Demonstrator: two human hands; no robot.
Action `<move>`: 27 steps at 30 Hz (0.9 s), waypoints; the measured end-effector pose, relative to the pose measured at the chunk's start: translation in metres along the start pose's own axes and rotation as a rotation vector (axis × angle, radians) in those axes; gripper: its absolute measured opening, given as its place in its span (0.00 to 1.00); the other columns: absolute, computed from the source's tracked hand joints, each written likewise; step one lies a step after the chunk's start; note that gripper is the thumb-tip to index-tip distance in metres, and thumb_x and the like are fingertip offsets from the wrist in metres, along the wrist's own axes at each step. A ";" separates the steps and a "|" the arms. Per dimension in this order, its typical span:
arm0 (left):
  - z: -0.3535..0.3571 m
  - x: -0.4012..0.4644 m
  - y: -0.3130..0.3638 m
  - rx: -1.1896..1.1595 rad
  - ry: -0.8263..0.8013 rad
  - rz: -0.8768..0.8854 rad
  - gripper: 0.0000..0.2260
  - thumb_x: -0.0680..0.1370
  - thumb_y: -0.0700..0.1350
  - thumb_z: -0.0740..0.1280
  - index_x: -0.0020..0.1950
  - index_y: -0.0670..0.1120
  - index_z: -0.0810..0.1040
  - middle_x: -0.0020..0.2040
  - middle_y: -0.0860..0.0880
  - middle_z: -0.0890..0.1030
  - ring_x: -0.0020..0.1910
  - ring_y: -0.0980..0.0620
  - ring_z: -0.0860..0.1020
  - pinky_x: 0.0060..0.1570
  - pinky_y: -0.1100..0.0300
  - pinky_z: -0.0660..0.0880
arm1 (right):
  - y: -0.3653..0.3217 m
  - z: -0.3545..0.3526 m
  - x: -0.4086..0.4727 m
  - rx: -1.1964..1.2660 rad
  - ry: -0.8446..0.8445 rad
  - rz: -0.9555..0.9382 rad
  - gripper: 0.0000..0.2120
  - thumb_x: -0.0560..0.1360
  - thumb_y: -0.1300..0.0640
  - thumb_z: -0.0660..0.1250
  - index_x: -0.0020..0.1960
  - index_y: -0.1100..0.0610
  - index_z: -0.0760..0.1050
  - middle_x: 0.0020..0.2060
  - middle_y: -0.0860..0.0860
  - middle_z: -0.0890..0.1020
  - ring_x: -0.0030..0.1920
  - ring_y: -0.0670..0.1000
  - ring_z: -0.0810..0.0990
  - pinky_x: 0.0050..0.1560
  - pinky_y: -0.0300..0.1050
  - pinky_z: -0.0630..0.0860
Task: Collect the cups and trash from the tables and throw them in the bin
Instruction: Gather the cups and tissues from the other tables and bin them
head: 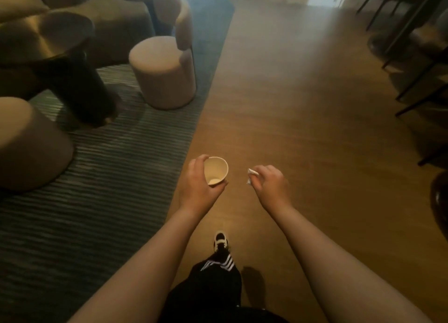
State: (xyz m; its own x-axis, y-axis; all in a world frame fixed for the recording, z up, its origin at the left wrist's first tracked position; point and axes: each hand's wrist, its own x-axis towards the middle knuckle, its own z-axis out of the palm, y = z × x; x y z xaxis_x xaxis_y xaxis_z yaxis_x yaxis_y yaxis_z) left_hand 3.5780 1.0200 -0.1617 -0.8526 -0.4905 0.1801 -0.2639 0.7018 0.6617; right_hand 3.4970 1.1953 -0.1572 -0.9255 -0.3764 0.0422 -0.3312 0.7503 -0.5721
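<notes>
A broad strip of bare wooden floor (291,104) runs open from the hands toward 12 o'clock, with nothing standing on it. The rug (109,177) borders it along the whole 9 to 11 o'clock side. On the rug a round pouf (162,73) stands at 11 o'clock near the rug's edge, a dark-legged round tabletop (43,36) sits at 10 o'clock, and a second pouf (26,143) blocks 9 o'clock. Dark chair legs (417,80) crowd the 1 to 2 o'clock side. A dark rounded object (440,201), too cropped to identify, intrudes at 3 o'clock.
</notes>
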 end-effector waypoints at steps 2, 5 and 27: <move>0.011 0.055 0.005 -0.003 -0.031 0.025 0.33 0.66 0.55 0.76 0.66 0.50 0.67 0.60 0.51 0.72 0.56 0.52 0.73 0.49 0.60 0.70 | 0.000 -0.008 0.059 -0.034 0.015 0.016 0.10 0.78 0.49 0.63 0.50 0.53 0.79 0.44 0.51 0.79 0.47 0.53 0.76 0.40 0.44 0.66; 0.024 0.131 0.020 -0.009 -0.055 0.036 0.33 0.66 0.56 0.76 0.66 0.52 0.66 0.60 0.52 0.71 0.56 0.52 0.73 0.48 0.60 0.70 | 0.003 -0.027 0.134 -0.058 0.062 0.051 0.09 0.78 0.50 0.63 0.50 0.53 0.79 0.45 0.51 0.79 0.46 0.52 0.75 0.40 0.43 0.65; 0.241 0.631 0.128 -0.019 -0.075 0.050 0.35 0.66 0.56 0.76 0.67 0.53 0.63 0.62 0.54 0.68 0.56 0.56 0.70 0.46 0.60 0.69 | 0.152 -0.104 0.638 -0.070 0.095 0.176 0.10 0.78 0.50 0.62 0.54 0.52 0.78 0.47 0.48 0.78 0.48 0.49 0.75 0.41 0.42 0.67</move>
State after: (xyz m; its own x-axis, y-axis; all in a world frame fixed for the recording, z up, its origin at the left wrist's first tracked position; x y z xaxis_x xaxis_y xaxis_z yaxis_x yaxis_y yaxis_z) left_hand 2.8974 0.9254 -0.1387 -0.8961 -0.4148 0.1583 -0.2125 0.7137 0.6675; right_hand 2.8375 1.1254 -0.1319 -0.9823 -0.1856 0.0257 -0.1717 0.8371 -0.5194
